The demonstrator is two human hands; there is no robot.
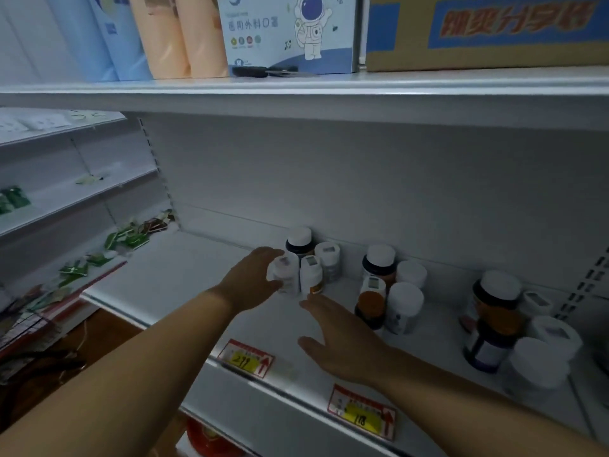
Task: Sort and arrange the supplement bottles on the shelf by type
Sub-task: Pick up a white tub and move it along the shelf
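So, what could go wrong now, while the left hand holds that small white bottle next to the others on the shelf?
1. The left hand grips a small white bottle right beside another white bottle; setting it down could knock over that neighbour.
2. The right hand hovers open close to the orange-labelled bottle; a sideways move might tip it.
3. The picture is dim and blurred, so types may be easily mixed.

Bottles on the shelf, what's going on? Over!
Left hand holds a white bottle. Right hand open, hovering, empty. Bottles stand in three clusters on the shelf. Nothing in the way.
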